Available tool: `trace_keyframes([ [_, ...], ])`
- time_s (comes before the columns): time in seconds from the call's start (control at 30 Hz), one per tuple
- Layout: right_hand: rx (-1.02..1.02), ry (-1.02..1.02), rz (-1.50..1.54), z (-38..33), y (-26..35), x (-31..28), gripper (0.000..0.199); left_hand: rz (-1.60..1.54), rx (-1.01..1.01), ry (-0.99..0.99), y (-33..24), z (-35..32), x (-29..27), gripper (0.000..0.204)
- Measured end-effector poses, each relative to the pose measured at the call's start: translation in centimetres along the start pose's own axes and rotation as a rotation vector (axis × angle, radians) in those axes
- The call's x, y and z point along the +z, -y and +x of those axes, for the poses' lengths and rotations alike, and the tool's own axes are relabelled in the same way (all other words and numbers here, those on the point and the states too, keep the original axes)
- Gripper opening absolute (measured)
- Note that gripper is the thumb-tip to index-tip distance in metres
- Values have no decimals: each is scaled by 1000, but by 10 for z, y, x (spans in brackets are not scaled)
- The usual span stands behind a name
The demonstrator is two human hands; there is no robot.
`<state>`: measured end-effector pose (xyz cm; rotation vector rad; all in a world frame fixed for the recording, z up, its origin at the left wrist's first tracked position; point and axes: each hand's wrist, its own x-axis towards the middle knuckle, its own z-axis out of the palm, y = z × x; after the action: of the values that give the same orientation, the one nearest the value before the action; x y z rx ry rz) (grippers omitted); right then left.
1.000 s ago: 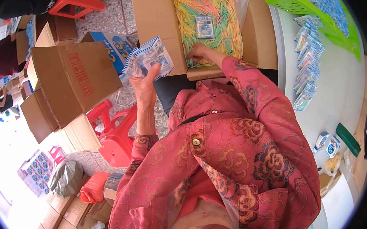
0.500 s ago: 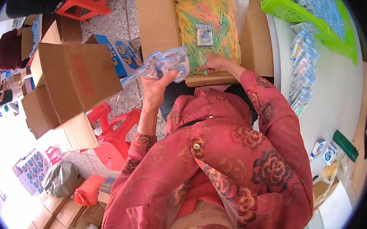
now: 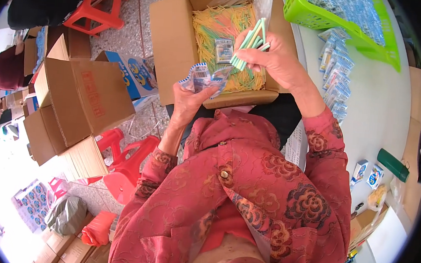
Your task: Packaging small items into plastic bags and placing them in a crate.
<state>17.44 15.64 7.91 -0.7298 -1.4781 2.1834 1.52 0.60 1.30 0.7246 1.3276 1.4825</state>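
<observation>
My right hand [image 3: 280, 63] is closed around a small bunch of pale green and whitish sticks [image 3: 251, 44], lifted above the open cardboard box [image 3: 170, 44]. Inside that box lie loose thin sticks [image 3: 205, 37] in yellow, green and pink, with one small clear packet [image 3: 223, 51] on top. Over the box's near left corner, my left hand [image 3: 189, 102] grips clear plastic packets [image 3: 202, 79] with blue-striped edges. They are crumpled together, and how many there are I cannot tell. The sticks' ends are close to these packets.
On the white table [image 3: 371, 104] at right are a green basket [image 3: 318, 21] of packets, a row of filled packets [image 3: 336, 72] and a dark green case [image 3: 393, 164]. A large carton [image 3: 82, 96] and red stools [image 3: 123, 174] stand at left.
My right hand has risen out of the box with a bunch of sticks. My left hand, still gripping the packets, has moved slightly lower in the view.
</observation>
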Motion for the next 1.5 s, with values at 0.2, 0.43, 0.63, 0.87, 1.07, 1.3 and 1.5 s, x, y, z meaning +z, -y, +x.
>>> trace_keyframes([
  [0.2, 9, 54, -33, -4, -7, 0, 11, 25, -31, 30, -4, 3, 10, 18],
  [0.43, 88, 50, -211, -8, 0, -1, 13, 163, -23, 86, -2, 2, 11, 18],
  [0.63, 65, 57, -348, -4, 4, -5, 14, 329, 90, 124, 3, 4, 10, 13],
  [0.87, 63, 48, -336, -1, 3, -2, 14, 495, 202, 154, 6, 5, 6, 12],
  [1.07, -266, 11, -592, -6, -5, 2, 15, 7, 27, 90, -2, 0, 27, 19],
  [1.3, -234, 33, -514, -9, -6, -2, 17, -78, -52, 107, 0, 4, 39, 40],
  [1.5, -181, 16, -546, -11, 9, -4, 24, -54, -25, 124, 0, 13, 46, 36],
])
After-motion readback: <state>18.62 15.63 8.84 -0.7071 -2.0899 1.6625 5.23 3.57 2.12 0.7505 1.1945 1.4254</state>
